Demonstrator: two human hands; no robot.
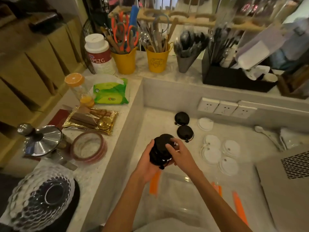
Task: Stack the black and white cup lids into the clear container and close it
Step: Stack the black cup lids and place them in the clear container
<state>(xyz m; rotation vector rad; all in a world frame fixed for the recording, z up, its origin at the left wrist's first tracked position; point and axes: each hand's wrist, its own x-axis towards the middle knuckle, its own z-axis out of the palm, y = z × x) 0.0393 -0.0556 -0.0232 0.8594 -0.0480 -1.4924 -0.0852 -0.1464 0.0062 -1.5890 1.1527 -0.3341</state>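
A stack of black cup lids (160,148) is held above the lower counter between both hands. My left hand (147,166) cups it from the left and below; my right hand (179,154) presses on its right side with fingers on top. Two more black lids (182,118) (185,133) lie on the counter behind. Several white lids (217,151) lie to the right, one further back (205,123). The clear container (182,198) with orange clips (154,183) sits right below the hands, open; its cover is hard to tell apart.
A raised ledge on the left carries a tape roll (88,148), a gold tray (91,119), wet wipes (111,92) and a metal lid (41,141). Wall sockets (225,107) sit behind. A grey vented machine (287,181) stands at right, a spoon (267,136) near it.
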